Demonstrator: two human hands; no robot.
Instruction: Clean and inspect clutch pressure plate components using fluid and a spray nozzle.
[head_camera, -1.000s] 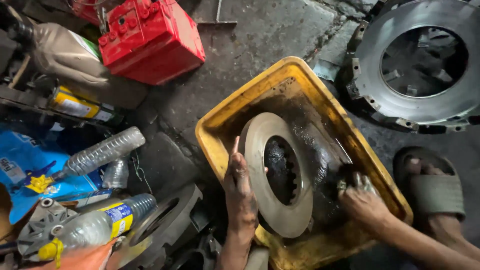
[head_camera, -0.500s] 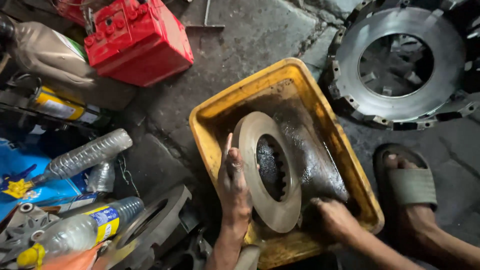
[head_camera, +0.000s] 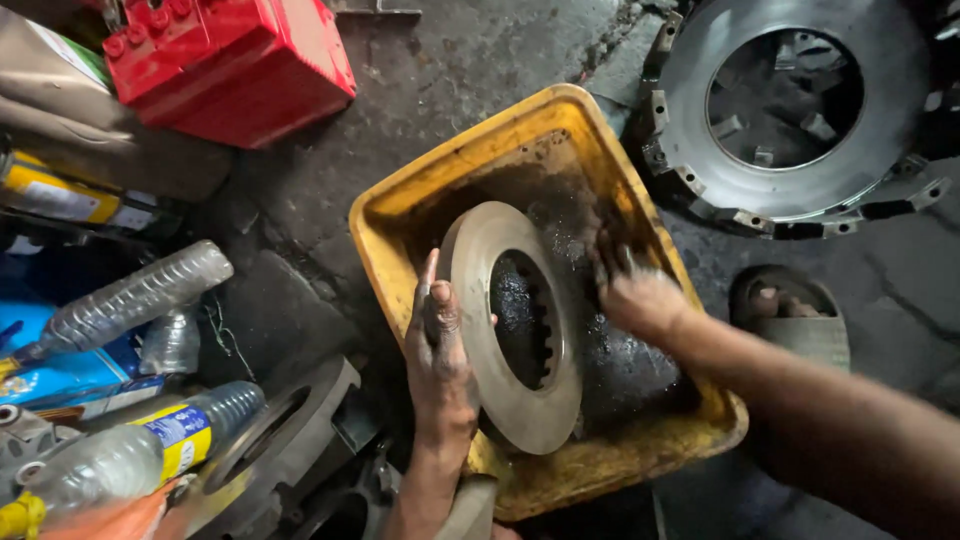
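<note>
Two greasy hands worked one disc (head_camera: 512, 330): left hand (head_camera: 440, 350) pressed flat, propping it on edge, right hand (head_camera: 632, 295) curled, contents unclear, so it risked slipping into the tub (head_camera: 400, 215).

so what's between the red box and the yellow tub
In the head view, only bare, dark, oil-stained concrete floor lies between the red box and the yellow tub; nothing stands on that stretch.

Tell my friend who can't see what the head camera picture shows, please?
A left hand steadies a round metal disc standing in a dirty yellow tub, while the right hand reaches into the tub beside it.
</note>
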